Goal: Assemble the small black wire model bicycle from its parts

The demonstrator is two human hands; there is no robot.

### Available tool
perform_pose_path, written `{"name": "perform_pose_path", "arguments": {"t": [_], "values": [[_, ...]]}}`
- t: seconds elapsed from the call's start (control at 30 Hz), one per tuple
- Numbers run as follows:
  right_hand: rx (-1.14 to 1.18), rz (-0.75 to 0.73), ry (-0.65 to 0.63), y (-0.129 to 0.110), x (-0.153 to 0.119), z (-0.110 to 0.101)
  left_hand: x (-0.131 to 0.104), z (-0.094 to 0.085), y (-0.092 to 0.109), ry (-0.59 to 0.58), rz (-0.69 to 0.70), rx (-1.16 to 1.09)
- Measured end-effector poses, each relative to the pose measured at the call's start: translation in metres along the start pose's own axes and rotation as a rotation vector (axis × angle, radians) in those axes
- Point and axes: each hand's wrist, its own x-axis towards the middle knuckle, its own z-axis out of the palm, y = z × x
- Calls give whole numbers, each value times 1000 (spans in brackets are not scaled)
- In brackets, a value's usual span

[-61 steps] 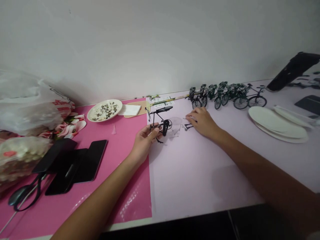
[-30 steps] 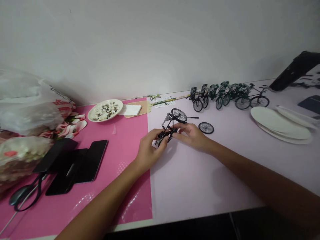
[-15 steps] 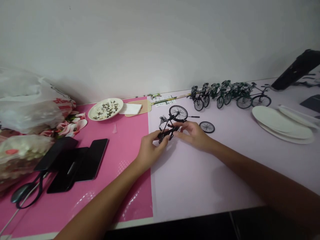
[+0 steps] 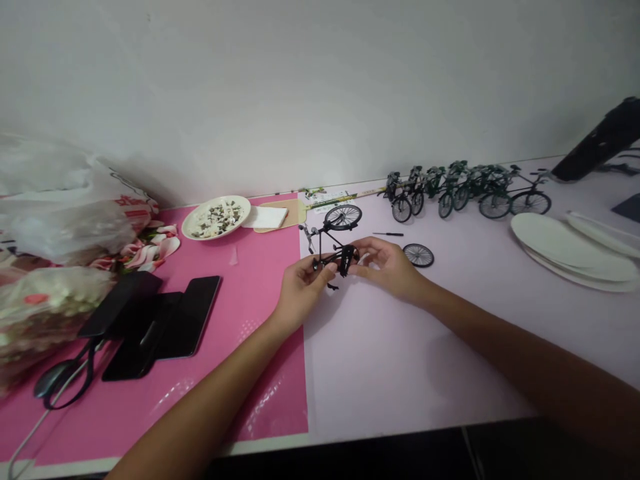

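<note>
A small black model bicycle with one wheel fitted is held above the table, that wheel pointing toward the wall. My left hand is closed on its frame from the left, thumb on top. From the right, my right hand pinches the frame's other end near the chain part. A loose spoked wheel lies flat to the right of my right hand. Just behind that hand rests a thin black screwdriver.
Several model bicycles stand along the wall. White oval plates lie at right. A bowl of small parts, black phones, a black box and plastic bags occupy the left.
The model bicycle has been turned in my hands, its fitted wheel now further left and seen flatter. Both hands still hold it. The view has shifted slightly.
</note>
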Motion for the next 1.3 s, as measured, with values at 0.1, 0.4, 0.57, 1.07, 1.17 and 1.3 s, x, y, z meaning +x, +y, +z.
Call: {"name": "perform_pose_path", "arguments": {"t": [0.1,0.4,0.57,1.07,1.17,1.3], "values": [[21,28,-12,-3,-2,-1,1,0,0,10,-23,-31],[-55,20,21,0,0,1,2,0,-3,5,-29,-56],[-139,-19,-2,-4,1,1,3,-2,-4,9,-19,-53],[-181,-88,145,-13,0,-6,4,0,-5,-23,-60,-55],[-198,-91,172,-11,1,-6,4,1,-5,-29,-54,-29],[-219,-100,172,-8,2,-8,4,1,-5,-39,-57,-24]]}}
